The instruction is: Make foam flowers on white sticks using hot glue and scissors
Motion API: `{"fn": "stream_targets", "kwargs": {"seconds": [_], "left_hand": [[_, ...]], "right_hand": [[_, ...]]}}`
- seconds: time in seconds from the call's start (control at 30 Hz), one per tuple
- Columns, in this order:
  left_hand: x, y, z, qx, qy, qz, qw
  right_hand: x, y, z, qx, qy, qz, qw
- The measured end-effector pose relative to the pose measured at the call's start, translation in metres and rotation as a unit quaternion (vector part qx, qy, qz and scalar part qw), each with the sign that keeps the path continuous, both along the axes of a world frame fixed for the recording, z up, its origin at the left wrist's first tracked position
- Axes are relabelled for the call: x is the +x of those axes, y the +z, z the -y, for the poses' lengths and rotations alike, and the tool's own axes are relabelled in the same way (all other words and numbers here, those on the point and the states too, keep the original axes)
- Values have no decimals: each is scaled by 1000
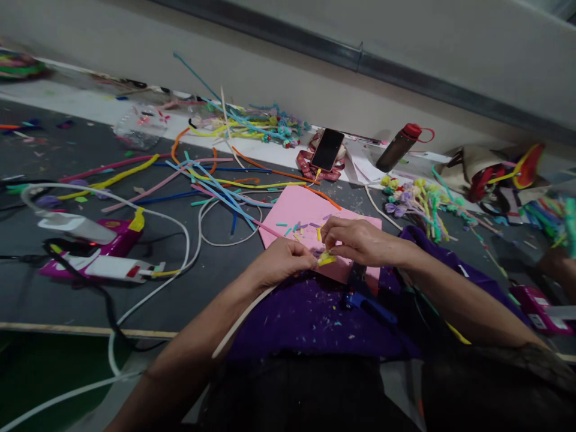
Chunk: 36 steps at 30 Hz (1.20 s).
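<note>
Our left hand (285, 259) and right hand (355, 241) pinch a yellow piece (327, 260) by the near edge of the pink sheet (294, 203); its far-left corner gives us room.

Legible text: none. Marks noted, all too small or blurred to read:
- Red strap (332, 174), beneath the phone (328, 150): pale marks along the band, possibly lettering.
- White adapter (117, 268), plugged into the left magenta power strip (119, 240): red patch near one end, wording indistinct.
- Right magenta power strip (530, 303): pale patch on its face, possibly a label.
- Purple cloth (479, 267): small white patch, possibly a tag.
</note>
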<state>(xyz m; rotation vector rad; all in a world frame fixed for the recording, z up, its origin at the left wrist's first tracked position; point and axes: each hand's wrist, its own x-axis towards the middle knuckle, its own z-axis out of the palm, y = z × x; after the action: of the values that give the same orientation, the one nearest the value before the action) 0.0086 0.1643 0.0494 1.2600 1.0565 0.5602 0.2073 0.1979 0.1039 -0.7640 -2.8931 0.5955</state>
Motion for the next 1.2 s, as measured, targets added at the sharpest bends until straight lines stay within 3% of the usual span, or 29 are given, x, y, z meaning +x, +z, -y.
{"fn": "stream_targets", "kwargs": {"seconds": [0.37,0.57,0.77,0.93,1.07,1.2], "left_hand": [[1,0,0,-2,2,-5,1000],[0,1,-1,18,17,5,1000],[-4,1,-4,-10,52,51,997],[-6,-1,-6,-64,82,145,984],[-8,-3,-7,-73,93,173,978],[-8,-3,-8,-73,90,187,976]], "right_hand": [[-3,0,3,8,-18,34,999],[7,-3,-2,-23,-20,-108,994],[19,-5,-10,-73,-139,-270,950],[24,-20,-15,-195,-256,-275,906],[12,-33,-11,-301,-211,-234,900],[-10,-45,-9,-267,-188,-259,909]]}}
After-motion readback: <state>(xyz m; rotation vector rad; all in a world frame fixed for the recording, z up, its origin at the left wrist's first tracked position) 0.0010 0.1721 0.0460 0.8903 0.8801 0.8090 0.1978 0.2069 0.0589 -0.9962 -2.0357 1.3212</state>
